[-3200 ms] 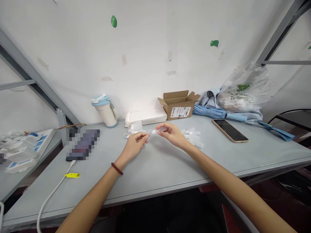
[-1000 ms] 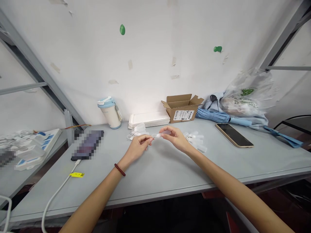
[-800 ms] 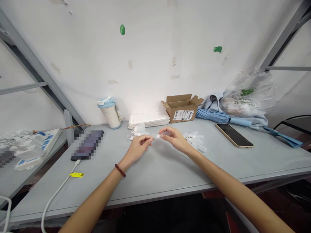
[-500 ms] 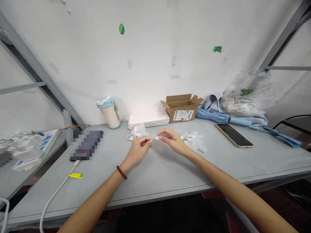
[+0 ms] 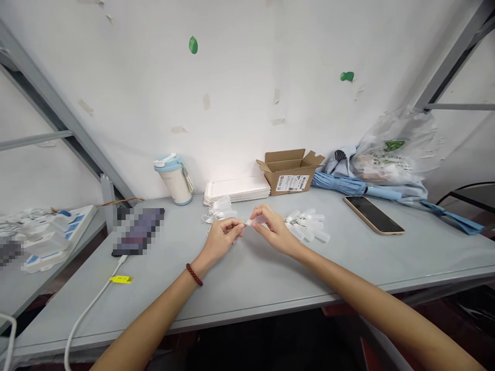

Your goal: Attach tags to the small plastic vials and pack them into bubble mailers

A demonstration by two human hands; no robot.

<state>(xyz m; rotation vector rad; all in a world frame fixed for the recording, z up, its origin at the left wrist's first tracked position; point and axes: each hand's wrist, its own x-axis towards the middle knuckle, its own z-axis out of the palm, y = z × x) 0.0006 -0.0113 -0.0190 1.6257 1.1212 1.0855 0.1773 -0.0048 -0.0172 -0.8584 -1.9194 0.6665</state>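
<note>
Between my two hands is a small translucent white plastic piece [image 5: 260, 219], mostly covered by fingers. My right hand [image 5: 276, 232] pinches its body with thumb and fingertips. My left hand [image 5: 222, 238] is closed in a pinch at the thin end of the same piece; its fingertips hide what exactly they grip. Just right of my right hand lies a loose pile of similar translucent pieces [image 5: 309, 224] with small dark ends. Behind my left hand sits another cluster of white pieces with thin white strings [image 5: 220, 207], partly hidden by that hand.
Along the wall stand a cream and blue cup [image 5: 176, 183], a stack of white flat boxes [image 5: 236, 189] and an open cardboard box [image 5: 293, 180]. A blue umbrella [image 5: 340, 183] and a phone [image 5: 374, 215] lie right; a cabled phone [image 5: 141, 232] lies left.
My right hand has shifted slightly and its fingers have drawn closer around the plastic piece. My left hand stays almost where it was, still pinching.
</note>
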